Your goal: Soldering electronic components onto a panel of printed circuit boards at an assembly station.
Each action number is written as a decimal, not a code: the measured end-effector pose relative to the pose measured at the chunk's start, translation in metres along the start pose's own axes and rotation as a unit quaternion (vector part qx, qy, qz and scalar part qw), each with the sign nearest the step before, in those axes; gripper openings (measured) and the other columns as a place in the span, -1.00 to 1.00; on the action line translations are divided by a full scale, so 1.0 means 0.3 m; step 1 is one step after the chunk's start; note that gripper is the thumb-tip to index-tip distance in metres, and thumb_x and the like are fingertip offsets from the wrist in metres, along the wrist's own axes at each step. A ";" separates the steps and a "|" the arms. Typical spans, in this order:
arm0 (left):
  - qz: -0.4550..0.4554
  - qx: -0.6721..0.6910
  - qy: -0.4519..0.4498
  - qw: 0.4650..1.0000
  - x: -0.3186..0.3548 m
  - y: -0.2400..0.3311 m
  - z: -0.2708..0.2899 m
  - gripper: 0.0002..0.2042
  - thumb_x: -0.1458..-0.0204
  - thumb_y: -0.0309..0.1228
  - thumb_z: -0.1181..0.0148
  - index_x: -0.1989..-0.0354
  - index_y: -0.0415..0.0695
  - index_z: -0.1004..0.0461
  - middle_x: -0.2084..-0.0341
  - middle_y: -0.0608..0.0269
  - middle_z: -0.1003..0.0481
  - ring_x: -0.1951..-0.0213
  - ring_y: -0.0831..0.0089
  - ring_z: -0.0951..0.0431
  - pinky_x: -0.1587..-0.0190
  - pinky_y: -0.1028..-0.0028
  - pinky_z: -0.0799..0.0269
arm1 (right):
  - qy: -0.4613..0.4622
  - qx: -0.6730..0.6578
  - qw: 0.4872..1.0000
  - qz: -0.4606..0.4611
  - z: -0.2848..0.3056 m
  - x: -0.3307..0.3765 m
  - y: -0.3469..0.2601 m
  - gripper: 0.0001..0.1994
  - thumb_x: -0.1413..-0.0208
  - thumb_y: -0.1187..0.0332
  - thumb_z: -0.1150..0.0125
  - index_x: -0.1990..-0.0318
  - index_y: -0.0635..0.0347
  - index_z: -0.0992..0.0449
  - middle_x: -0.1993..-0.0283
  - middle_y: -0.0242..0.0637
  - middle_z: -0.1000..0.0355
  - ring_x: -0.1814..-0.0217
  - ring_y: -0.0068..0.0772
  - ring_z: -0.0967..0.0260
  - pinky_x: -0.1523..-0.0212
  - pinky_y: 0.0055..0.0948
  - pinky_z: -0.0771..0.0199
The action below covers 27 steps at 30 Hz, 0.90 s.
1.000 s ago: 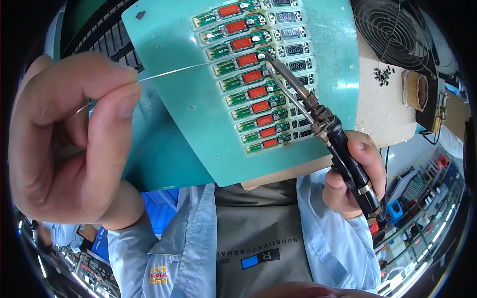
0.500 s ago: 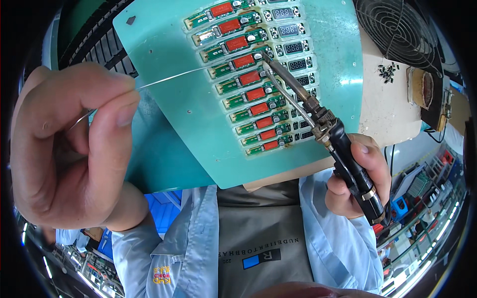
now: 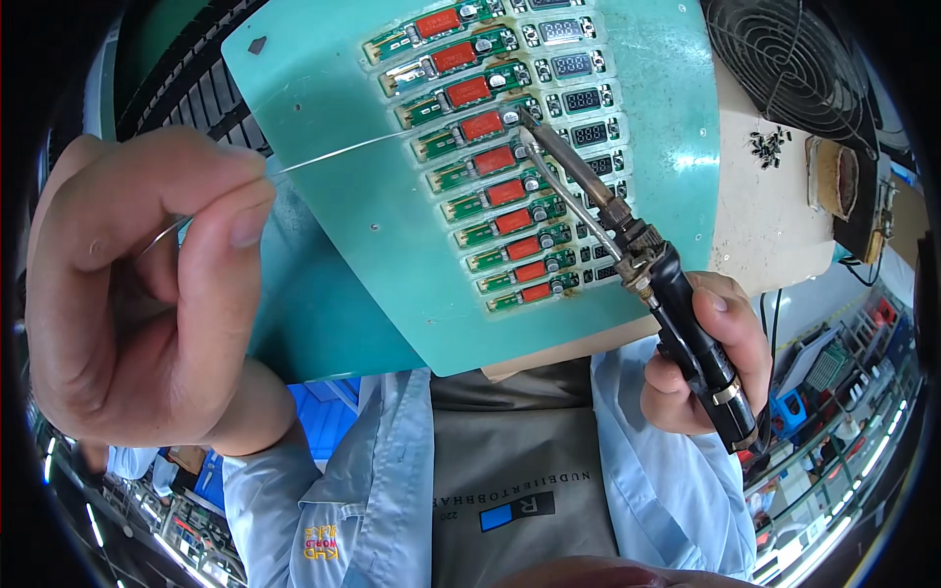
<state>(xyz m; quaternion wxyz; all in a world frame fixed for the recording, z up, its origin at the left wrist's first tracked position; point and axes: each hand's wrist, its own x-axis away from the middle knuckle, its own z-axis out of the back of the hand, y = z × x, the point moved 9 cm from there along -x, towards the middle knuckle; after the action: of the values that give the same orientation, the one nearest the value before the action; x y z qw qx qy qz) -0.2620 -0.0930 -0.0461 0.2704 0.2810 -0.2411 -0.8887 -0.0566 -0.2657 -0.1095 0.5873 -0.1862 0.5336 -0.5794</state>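
Note:
My left hand [image 3: 147,294] is closed in a pinch, thumb against forefinger, on a thin silvery solder wire [image 3: 338,154]. The wire runs right, over a green tray [image 3: 392,255], to a row of small green circuit boards [image 3: 431,147]. Each board carries a red block component and a round silver-topped one. In my right hand [image 3: 720,333], fingers wrapped round its black handle, is a soldering iron [image 3: 676,294] with a thin metal tube alongside its shaft. Its tip is down at a board near the wire's far end; exact contact is too small to tell.
Small display modules [image 3: 583,101] sit in the tray beside the boards. Right of it, small black parts [image 3: 769,147] lie in a pile on a tan sheet, near a sponge [image 3: 831,176] and a round black wire guard [image 3: 784,59]. A cable hangs by my right hand.
Hardly anything differs. The tray and the iron appear very slightly lower and farther right in the view; both hands keep their grips.

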 end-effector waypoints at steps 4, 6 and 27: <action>0.015 0.004 0.014 1.000 -0.003 -0.011 0.006 -0.81 0.19 -0.73 -0.32 0.36 -0.28 -0.61 0.52 0.29 -0.49 0.59 0.67 -0.08 0.50 0.68 0.03 | -0.007 -0.001 1.000 -0.004 -0.001 0.004 0.005 -0.57 -0.08 0.25 -0.52 0.04 0.40 -0.54 0.30 0.00 -0.59 0.39 -0.19 -0.55 0.32 -0.38 -0.55; 0.020 0.006 0.019 1.000 -0.003 -0.014 0.008 -0.80 0.23 -0.73 -0.34 0.37 -0.26 -0.62 0.56 0.35 -0.46 0.60 0.69 -0.06 0.52 0.68 0.04 | -0.009 -0.001 1.000 -0.005 -0.001 0.005 0.006 -0.57 -0.08 0.25 -0.52 0.04 0.40 -0.54 0.30 0.00 -0.59 0.39 -0.19 -0.55 0.32 -0.38 -0.56; 0.026 0.006 0.079 0.996 0.023 0.006 0.021 -0.81 0.20 -0.72 -0.34 0.36 -0.25 -0.62 0.52 0.30 -0.52 0.62 0.71 -0.04 0.54 0.69 0.06 | 0.047 -0.006 0.998 0.037 0.056 0.062 -0.011 -0.53 -0.09 0.19 -0.52 -0.01 0.35 -0.53 0.25 -0.02 -0.59 0.33 -0.21 -0.54 0.28 -0.37 -0.56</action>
<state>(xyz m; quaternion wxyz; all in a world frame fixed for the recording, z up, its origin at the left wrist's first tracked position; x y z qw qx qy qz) -0.2702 -0.0970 -0.0431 0.3101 0.3459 -0.2316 -0.8548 -0.0486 -0.2895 -0.1083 0.5814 -0.1430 0.5707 -0.5620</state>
